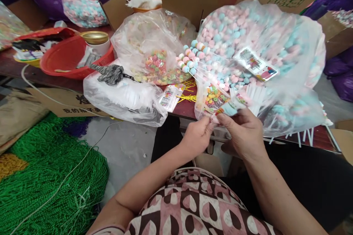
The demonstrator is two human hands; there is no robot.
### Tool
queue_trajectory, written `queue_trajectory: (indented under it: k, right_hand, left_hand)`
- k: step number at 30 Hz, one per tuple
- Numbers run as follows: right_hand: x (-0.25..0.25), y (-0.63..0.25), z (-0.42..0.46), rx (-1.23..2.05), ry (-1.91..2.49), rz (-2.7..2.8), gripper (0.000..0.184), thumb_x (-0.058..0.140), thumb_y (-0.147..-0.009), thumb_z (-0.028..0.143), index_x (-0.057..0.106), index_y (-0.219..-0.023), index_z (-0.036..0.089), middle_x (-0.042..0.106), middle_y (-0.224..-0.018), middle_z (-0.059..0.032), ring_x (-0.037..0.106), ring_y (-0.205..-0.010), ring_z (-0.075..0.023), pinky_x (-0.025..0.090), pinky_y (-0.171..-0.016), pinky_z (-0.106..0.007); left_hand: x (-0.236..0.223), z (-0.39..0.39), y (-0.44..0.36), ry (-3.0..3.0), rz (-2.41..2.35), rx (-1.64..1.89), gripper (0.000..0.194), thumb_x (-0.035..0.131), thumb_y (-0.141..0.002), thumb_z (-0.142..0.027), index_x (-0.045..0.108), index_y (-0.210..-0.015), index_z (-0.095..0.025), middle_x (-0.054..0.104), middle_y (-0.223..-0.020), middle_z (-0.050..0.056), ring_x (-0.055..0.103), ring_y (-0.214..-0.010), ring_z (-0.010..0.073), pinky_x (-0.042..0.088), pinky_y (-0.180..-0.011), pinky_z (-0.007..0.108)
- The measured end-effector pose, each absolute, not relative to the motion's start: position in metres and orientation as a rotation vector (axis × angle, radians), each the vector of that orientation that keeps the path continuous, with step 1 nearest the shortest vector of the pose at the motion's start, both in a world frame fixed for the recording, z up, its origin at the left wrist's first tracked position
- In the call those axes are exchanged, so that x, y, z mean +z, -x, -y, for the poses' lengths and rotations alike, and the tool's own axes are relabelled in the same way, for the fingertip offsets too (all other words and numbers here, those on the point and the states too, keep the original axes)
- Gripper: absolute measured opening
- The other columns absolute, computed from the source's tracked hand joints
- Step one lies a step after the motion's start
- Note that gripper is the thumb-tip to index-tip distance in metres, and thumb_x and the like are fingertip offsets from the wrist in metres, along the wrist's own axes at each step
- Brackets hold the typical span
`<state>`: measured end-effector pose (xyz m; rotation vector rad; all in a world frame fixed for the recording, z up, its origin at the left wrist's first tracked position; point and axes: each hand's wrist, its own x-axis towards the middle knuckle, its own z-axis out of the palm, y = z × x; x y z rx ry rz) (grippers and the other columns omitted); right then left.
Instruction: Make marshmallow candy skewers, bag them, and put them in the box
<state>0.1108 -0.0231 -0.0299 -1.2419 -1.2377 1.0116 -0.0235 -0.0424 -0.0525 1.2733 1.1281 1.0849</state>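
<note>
In front of my body, my left hand (199,132) is closed, its thumb and forefinger pinching a small pinkish-white piece (214,118). My right hand (245,132) is closed at the same spot, thumb against the fingers. A pale blue and white, glossy plastic packet (229,108) shows above its thumb; I cannot make out its contents. Just beyond lies a clear bag of coloured candy rings (215,97). Marshmallow skewers (193,57) with rings between the pieces rest behind it. A large clear bag of pink, blue and white marshmallows (231,33) stands beyond my right hand.
White sticks (306,137) jut over the table's front edge. Printed packets (171,97), yellow twist ties (187,98) and a clear bag of white items (124,97) lie left of centre. A red basin (66,58) stands farther left; green stringy material (55,169) covers the floor.
</note>
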Motion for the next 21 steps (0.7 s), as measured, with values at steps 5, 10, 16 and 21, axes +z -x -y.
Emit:
queue_trajectory:
  k: [5, 10, 16, 21]
  right_hand:
    - [-0.026, -0.082, -0.024, 0.857, 1.262, 1.797, 0.027, 0.057, -0.091, 0.038, 0.072, -0.106, 0.022, 0.076, -0.103, -0.0046, 0.068, -0.093, -0.0226, 0.053, -0.086, -0.040]
    - [-0.048, -0.050, -0.068, 0.297, 1.430, 2.506, 0.031, 0.048, -0.093, 0.022, 0.071, -0.113, 0.015, 0.073, -0.110, -0.0145, 0.064, -0.102, -0.0295, 0.045, -0.084, -0.039]
    - [-0.068, -0.040, -0.084, -0.022, 1.524, 2.711, 0.033, 0.039, -0.097, 0.019, 0.072, -0.095, 0.013, 0.071, -0.099, -0.0174, 0.062, -0.092, -0.0279, 0.038, -0.071, -0.036]
    - [-0.070, -0.045, -0.088, 0.065, 1.578, 2.618, 0.029, 0.042, -0.093, 0.018, 0.071, -0.090, 0.016, 0.072, -0.094, -0.0144, 0.062, -0.085, -0.0256, 0.034, -0.065, -0.034]
  left_hand:
    - [-0.056, 0.025, 0.061, -0.755, -0.854, 1.244, 0.030, 0.064, -0.085, -0.048, 0.058, -0.083, -0.019, 0.035, -0.047, -0.011, 0.035, -0.041, 0.0064, 0.043, -0.057, 0.024]
    - [-0.044, 0.015, 0.088, -0.478, -0.790, 1.384, 0.024, 0.070, -0.083, -0.037, 0.057, -0.081, -0.017, 0.032, -0.048, -0.012, 0.032, -0.039, 0.0038, 0.045, -0.056, 0.022]
    - [-0.044, 0.012, 0.099, -0.416, -0.790, 1.382, 0.023, 0.068, -0.086, -0.035, 0.056, -0.078, -0.016, 0.032, -0.046, -0.011, 0.033, -0.038, 0.0037, 0.045, -0.053, 0.022]
    - [-0.053, 0.008, 0.101, -0.409, -0.787, 1.360, 0.024, 0.068, -0.086, -0.037, 0.057, -0.080, -0.016, 0.032, -0.047, -0.011, 0.033, -0.038, 0.0035, 0.046, -0.054, 0.022]
